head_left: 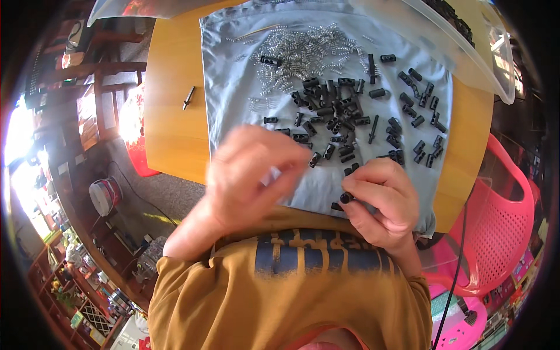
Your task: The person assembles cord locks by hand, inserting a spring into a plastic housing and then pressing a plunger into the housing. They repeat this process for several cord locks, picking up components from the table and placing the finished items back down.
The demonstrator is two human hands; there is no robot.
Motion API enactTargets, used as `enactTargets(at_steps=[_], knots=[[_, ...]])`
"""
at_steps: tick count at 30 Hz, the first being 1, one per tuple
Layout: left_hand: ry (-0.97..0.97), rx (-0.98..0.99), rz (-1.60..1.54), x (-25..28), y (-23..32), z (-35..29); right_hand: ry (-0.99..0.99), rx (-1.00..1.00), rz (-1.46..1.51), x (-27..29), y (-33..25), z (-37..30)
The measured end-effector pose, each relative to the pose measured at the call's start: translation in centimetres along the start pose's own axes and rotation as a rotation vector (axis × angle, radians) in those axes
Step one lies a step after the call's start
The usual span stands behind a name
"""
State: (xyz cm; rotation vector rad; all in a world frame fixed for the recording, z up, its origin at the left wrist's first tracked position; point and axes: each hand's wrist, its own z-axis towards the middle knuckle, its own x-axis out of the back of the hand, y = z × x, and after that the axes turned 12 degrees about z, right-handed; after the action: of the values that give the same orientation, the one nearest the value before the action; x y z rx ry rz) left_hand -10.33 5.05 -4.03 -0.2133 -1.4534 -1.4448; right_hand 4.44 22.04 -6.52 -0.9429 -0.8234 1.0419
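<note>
My right hand [385,204] pinches a small black cylindrical part [346,198] between thumb and fingertips, close to the cloth's near edge. To its left, my left hand [251,175] is raised over the cloth and smeared by motion. Its fingers are bent, and whether anything is between them cannot be made out. Beyond both hands lies a pile of black cylindrical pieces with holes [332,111]. A heap of small silver coil springs [309,49] lies behind that pile. More black pieces are scattered in small groups at the right, with a thin black pin [373,129] among them.
A light grey-blue cloth [230,76] covers much of the wooden table [172,52]. One black pin-like piece [188,98] lies on bare wood at the left. A clear plastic bin [466,64] stands at the far right. A pink chair [496,227] is beside the table.
</note>
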Motion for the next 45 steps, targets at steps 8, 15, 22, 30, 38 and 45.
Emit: enactTargets(at_steps=[8,15,22,30,38,45], knots=[[0.019,0.237,0.553,1.3,-4.0,0.0,0.036,-0.017,-0.012,-0.1,0.0,0.0],[0.089,0.255,0.536,0.1,-4.4,0.0,0.058,-0.039,-0.003,-0.3,0.0,-0.2],[0.046,0.321,0.514,0.1,-4.6,0.1,0.102,-0.067,-0.001,-0.4,-0.2,-0.4],[-0.010,0.220,0.577,0.6,-4.6,0.7,0.108,-0.018,0.010,-0.4,0.1,-0.3],[0.055,0.249,0.523,2.0,-3.2,1.2,0.140,-0.035,0.022,-0.4,0.0,-0.5],[-0.135,-0.286,0.323,2.0,2.5,2.0,0.131,0.055,-0.075,-0.9,0.6,-0.3]])
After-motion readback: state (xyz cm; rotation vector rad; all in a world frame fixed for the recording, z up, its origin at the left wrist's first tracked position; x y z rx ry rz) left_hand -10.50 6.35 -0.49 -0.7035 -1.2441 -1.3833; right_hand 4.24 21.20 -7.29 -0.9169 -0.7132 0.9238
